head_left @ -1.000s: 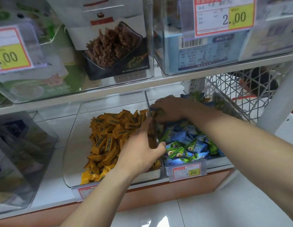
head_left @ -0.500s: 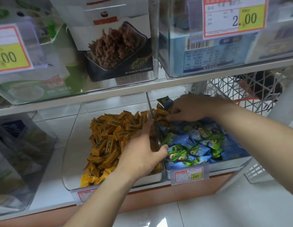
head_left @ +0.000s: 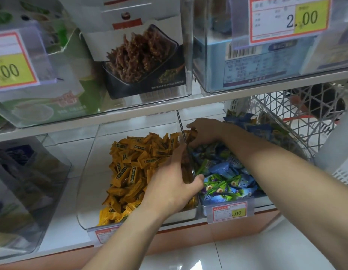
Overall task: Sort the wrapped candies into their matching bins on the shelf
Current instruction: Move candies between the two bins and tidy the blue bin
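Two clear plastic bins stand side by side on the lower shelf. The left bin point(head_left: 91, 172) holds a heap of orange wrapped candies point(head_left: 134, 164). The right bin point(head_left: 264, 199) holds blue and green wrapped candies point(head_left: 225, 178). My left hand point(head_left: 173, 184) grips the clear divider wall between the bins, thumb on the right bin's side. My right hand point(head_left: 206, 133) reaches into the back of the right bin next to the divider and pinches a few orange candies point(head_left: 189, 134).
A white wire basket point(head_left: 297, 117) with more candies hangs at the right, close behind my right forearm. Price tags point(head_left: 229, 212) clip to the bin fronts. The upper shelf point(head_left: 149, 110) carries clear bins with boxed snacks. White floor tiles lie below.
My right hand has dropped from just above the pile into the back of the right bin and closed on orange candies. My left hand has kept its hold on the divider.
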The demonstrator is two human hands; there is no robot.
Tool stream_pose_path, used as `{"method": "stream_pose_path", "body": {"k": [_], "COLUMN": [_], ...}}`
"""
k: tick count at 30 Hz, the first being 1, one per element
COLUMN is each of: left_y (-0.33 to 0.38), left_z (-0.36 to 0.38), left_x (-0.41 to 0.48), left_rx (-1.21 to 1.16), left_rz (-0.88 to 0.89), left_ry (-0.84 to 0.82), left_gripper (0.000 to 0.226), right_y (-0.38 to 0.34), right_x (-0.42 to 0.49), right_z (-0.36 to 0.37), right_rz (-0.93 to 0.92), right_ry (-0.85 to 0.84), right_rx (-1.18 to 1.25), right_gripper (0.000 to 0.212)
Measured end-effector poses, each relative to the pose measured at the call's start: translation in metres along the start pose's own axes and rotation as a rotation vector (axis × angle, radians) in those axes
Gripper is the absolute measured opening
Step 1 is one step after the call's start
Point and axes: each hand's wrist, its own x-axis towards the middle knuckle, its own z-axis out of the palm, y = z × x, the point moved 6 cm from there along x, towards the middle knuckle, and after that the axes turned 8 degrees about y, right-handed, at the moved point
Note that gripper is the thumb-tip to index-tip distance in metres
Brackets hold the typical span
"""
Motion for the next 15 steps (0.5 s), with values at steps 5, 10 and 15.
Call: {"method": "stream_pose_path", "body": {"k": [5, 10, 15], "left_y": [0.000, -0.001, -0.002], "left_z": [0.001, 0.003, 0.002], "left_x": [-0.001, 0.000, -0.001], "left_rx": [0.007, 0.000, -0.022], "left_rz": [-0.018, -0.025, -0.023], "left_ry": [-0.002, 0.001, -0.008], "left_gripper": [0.072, 0.078, 0.077], "right_y": [-0.003, 0.000, -0.001], "right_x": [0.009, 0.013, 0.015], "right_z": [0.001, 0.008, 0.012], "right_rz": [-0.005, 0.014, -0.023], "right_ry": [-0.089, -0.178, -0.171], "right_rx": [0.082, 0.171, 0.240], "right_gripper": [0.073, 0.081, 0.050]}}
